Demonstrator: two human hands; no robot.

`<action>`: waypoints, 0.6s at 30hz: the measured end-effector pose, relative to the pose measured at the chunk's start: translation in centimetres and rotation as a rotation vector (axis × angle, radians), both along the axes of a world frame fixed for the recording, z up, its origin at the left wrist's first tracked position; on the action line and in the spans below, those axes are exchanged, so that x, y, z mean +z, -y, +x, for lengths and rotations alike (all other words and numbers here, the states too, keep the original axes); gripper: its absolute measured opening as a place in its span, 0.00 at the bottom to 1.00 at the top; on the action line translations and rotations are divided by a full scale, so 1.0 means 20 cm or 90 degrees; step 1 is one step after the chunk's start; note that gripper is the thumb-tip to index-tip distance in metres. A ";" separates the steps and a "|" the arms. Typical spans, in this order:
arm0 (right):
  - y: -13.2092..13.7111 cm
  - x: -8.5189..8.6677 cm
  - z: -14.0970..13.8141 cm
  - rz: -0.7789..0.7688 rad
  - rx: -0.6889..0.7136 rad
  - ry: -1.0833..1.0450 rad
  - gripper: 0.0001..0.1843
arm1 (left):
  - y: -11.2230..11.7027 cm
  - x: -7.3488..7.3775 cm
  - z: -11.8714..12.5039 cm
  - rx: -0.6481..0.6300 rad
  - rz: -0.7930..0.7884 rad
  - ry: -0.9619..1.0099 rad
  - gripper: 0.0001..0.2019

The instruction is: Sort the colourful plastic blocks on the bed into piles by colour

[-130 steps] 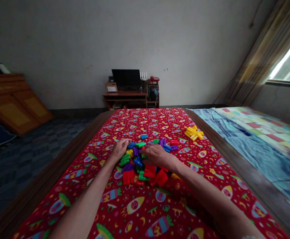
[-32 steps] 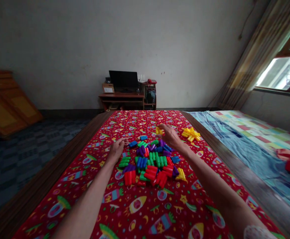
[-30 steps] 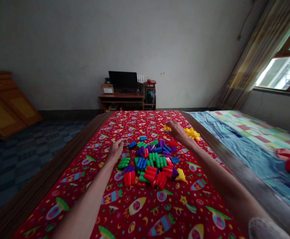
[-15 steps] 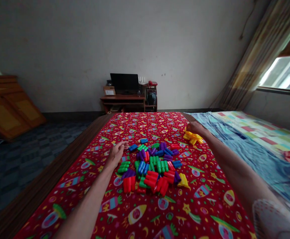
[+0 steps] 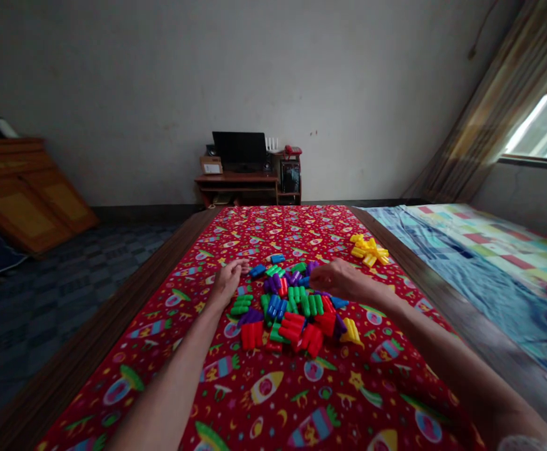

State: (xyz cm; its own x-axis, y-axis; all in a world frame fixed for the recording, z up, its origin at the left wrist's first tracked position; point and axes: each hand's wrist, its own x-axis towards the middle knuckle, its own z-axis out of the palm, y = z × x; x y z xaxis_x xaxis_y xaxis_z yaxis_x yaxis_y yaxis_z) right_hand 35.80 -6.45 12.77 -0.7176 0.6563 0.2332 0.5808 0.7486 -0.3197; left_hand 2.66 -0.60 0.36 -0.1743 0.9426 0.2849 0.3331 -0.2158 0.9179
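Observation:
My left hand [image 5: 230, 279] rests at the left side of a heap of coloured plastic pieces, fingers loosely bent and slightly apart, with nothing seen in it. Close to its fingertips lies a blue piece [image 5: 257, 270]. My right hand [image 5: 338, 279] is over the heap's right side, fingers curled down; what they hold, if anything, is hidden. The heap mixes green [image 5: 241, 304], red [image 5: 251, 335], purple [image 5: 272, 284] and blue pieces, each like short rods joined side by side. One yellow piece [image 5: 351, 332] lies at its near right. Several yellow pieces [image 5: 370, 250] form a separate pile farther right.
A red patterned cloth [image 5: 264, 391] covers the table, whose dark wooden edge [image 5: 161, 237] shows at the left. To the right is a bed [image 5: 447, 263]. Beyond stands a desk [image 5: 236, 180] with a monitor [image 5: 239, 148]. A wooden cabinet [image 5: 39, 200] is at the far left.
My right hand has left the yellow pile and moved left and nearer, over the mixed heap. The yellow pieces stay behind. My left hand holds about the same place; the view has shifted slightly.

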 end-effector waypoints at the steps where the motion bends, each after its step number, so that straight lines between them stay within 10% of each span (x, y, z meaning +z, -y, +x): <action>1: 0.06 -0.02 0.03 0.001 -0.019 0.039 0.12 | 0.00 0.00 0.00 0.002 -0.002 -0.001 0.19; 9: 0.33 -0.36 0.33 0.063 -0.038 0.125 0.25 | 0.00 0.00 0.01 -0.002 -0.012 -0.002 0.18; 18: -0.10 -0.19 0.54 0.092 -0.282 0.004 0.22 | 0.01 0.01 0.00 -0.021 -0.012 -0.001 0.19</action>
State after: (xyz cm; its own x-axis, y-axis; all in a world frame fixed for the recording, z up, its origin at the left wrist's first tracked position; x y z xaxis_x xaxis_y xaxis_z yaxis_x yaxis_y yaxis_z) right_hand 46.63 -4.53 8.96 -0.3771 0.8609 0.3414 0.8560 0.4648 -0.2265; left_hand 2.71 -0.81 0.65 -0.1422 0.9531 0.2672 0.3272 -0.2095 0.9215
